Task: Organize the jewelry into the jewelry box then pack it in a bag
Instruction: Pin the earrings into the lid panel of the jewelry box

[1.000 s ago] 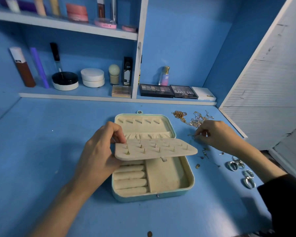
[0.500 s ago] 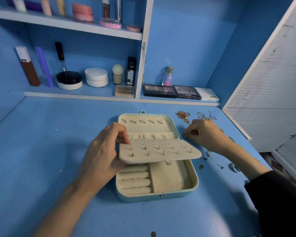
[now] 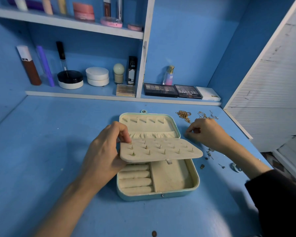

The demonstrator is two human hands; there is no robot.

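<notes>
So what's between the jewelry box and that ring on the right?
In the head view, a small gold bit and a loose stud lie on the table between the box and the ring.

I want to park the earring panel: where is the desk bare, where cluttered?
Bare: the desktop left of the jewelry box, between the left hand and the shelf edge; also the strip before the box. Crowded: right of the box, with chains, loose earrings and the right hand.

My right hand (image 3: pixel 207 132) emerges from a loose black sleeve (image 3: pixel 280 194) ending mid-forearm; my left hand (image 3: pixel 102 156) and forearm are bare.
</notes>
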